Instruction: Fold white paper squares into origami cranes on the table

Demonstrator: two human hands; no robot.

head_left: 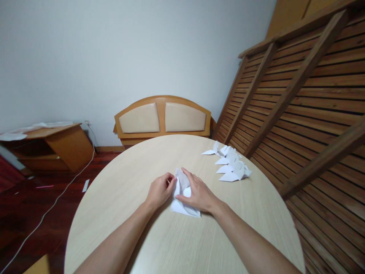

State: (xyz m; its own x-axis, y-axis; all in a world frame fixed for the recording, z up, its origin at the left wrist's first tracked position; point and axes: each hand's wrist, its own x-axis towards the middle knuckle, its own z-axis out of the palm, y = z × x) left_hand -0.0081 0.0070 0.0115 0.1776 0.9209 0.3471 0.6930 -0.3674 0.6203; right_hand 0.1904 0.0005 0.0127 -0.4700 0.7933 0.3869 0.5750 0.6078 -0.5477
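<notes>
A partly folded sheet of white paper (pixel 184 207) lies on the round wooden table (pixel 119 182), its upper flap raised and narrowing to a point at the far end. On the paper's left edge, my left hand (pixel 162 189) pinches the flap between thumb and curled fingers. My right hand (pixel 198 192) rests along the right side with its fingers stretched out and its thumb across the paper. Several folded white paper figures (pixel 232 167) with pointed tips stand in a row at the table's right far side.
Behind the table stands a padded headboard (pixel 162 117) against the wall. A slatted wooden frame (pixel 308 99) leans along the right. A low wooden desk (pixel 68 146) is at the left, with a white cable (pixel 61 194) across the dark floor.
</notes>
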